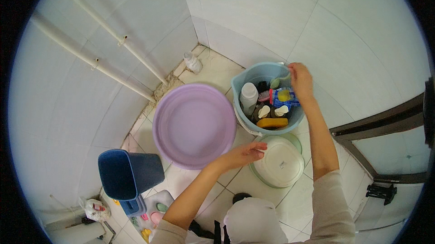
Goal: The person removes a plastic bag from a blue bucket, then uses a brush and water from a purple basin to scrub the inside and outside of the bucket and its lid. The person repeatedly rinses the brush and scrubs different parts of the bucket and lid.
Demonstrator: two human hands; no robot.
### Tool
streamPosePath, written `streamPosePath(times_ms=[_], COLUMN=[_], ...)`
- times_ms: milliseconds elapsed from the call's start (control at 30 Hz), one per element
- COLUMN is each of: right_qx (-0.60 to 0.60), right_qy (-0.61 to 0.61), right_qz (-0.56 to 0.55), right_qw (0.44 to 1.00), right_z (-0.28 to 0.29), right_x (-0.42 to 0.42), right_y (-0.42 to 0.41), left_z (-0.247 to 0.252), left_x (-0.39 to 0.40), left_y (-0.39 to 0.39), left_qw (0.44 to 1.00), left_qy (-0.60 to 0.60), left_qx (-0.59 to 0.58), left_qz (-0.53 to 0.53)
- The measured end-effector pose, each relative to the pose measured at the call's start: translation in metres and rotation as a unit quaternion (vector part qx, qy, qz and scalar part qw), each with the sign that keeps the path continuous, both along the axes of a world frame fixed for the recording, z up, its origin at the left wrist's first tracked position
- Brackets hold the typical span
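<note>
A light-blue plastic bucket [238, 80] stands on the tiled floor, filled with toiletries. At its far right rim, my right hand [300, 79] has its fingers closed around the end of a pale green handled item [276, 82] that hangs inside; its exact kind is unclear. Around it in the bucket are a white bottle [249, 94], a pink hairbrush [264, 96], a blue packet [283, 96], two white-topped pump bottles [264, 111] and a yellow-orange object [272, 122]. My left hand [245, 155] hovers empty, fingers apart, beside an upturned whitish basin [280, 162].
A purple basin [193, 126] sits left of the bucket. Farther left, a dark-blue bin [146, 169] lies tipped over near a patterned mat [159, 203]. A clear bottle [192, 62] stands in the corner, near wall pipes [142, 55]. A dark-framed door [377, 133] is at right.
</note>
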State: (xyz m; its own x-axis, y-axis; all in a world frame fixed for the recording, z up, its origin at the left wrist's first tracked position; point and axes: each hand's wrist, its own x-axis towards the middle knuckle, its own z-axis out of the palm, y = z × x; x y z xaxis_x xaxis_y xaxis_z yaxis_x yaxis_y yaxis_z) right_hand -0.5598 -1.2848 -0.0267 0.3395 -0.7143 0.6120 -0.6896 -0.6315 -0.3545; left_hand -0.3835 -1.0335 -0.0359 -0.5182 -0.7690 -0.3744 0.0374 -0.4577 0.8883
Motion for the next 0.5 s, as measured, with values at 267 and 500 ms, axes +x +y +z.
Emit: streamPosePath(times_ms=[267,500], right_qx=[0.095,0.342], right_qy=[-0.324,-0.379], right_qz=[0.004,0.038], right_qw=[0.941,0.859], right_z=[0.072,-0.010], right_x=[-0.033,-0.038], right_y=[0.167,0.284], left_z=[0.041,-0.016], left_x=[-0.042,-0.024], left_y=[-0.020,0.035], left_qw=[0.953,0.931], left_qy=[0.226,0.234], left_qx=[0.031,0.067], left_qz=[0.199,0.273])
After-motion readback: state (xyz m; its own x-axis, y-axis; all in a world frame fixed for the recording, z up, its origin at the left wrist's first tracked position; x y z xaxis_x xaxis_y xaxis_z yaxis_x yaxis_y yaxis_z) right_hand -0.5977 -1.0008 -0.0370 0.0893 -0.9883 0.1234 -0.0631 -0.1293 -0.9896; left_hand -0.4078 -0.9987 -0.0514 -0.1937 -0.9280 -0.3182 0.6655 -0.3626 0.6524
